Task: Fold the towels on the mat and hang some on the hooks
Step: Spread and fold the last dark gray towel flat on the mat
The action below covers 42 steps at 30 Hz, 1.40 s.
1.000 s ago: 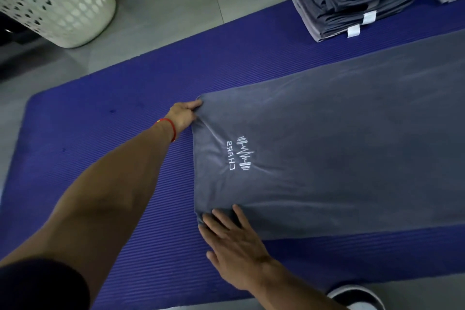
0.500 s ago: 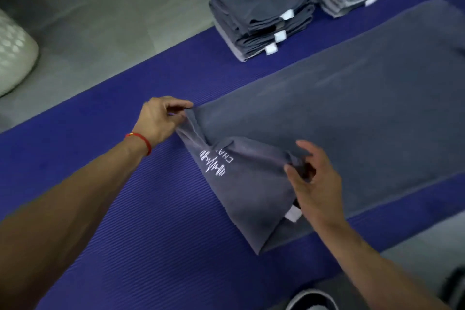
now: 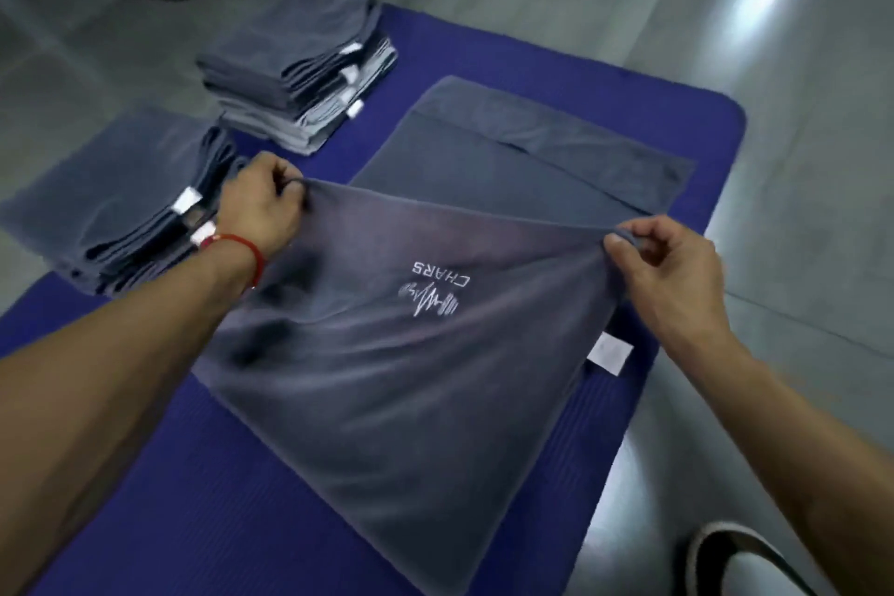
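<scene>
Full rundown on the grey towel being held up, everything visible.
The grey towel looks like soft, thin microfibre, with a white logo reading CHARS seen upside down and a white tag at its right edge. The left hand and right hand each pinch a corner, stretching one end taut above the blue mat. Its far end lies flat on the mat, with a seam band across it. The lifted end is being carried toward that far end.
</scene>
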Each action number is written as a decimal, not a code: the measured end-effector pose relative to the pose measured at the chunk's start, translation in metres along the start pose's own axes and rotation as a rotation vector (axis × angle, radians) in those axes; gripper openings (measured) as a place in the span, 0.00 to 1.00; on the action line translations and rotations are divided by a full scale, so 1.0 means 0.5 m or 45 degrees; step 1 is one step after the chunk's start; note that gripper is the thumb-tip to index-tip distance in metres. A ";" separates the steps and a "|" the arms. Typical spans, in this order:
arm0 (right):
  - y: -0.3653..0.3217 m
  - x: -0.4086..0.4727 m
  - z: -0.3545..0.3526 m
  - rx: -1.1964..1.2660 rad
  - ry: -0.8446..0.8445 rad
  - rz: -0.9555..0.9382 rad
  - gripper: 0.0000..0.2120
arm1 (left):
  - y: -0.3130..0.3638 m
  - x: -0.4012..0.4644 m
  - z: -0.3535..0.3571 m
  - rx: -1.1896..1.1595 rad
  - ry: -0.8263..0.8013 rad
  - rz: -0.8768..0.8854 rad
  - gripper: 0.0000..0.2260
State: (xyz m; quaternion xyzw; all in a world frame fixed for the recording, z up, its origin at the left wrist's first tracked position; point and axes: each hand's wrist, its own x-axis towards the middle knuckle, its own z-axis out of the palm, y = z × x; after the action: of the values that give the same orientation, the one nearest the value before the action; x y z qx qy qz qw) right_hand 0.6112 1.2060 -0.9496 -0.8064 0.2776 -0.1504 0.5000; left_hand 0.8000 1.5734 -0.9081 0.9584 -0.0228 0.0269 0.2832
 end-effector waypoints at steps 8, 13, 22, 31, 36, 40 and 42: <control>0.060 0.285 -0.039 -0.258 0.304 0.029 0.04 | 0.283 0.328 0.194 -0.199 0.105 0.037 0.11; 0.140 0.296 0.018 -0.254 0.488 0.061 0.08 | 0.340 0.397 0.300 0.000 0.139 0.020 0.11; 0.143 0.295 0.031 -0.346 0.545 -0.052 0.06 | 0.290 0.447 0.395 0.198 -0.066 -0.021 0.07; 0.140 0.294 0.030 -0.396 0.432 -0.043 0.05 | 0.286 0.458 0.365 0.083 -0.176 0.143 0.11; 0.139 0.296 0.027 -0.421 0.401 -0.063 0.05 | 0.301 0.401 0.274 0.072 -0.165 0.372 0.09; 0.131 0.294 0.017 -0.370 0.329 -0.038 0.03 | 0.300 0.342 0.162 0.025 -0.196 0.456 0.13; 0.120 0.297 0.006 -0.327 0.275 0.024 0.02 | 0.304 0.301 0.104 0.010 -0.150 0.452 0.10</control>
State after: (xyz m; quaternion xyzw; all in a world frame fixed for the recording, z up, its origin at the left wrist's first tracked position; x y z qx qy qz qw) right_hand 0.7138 1.0985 -1.0095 -0.8404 0.3540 -0.1947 0.3613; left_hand 0.9433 1.4131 -0.8597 0.9403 -0.2081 0.0203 0.2685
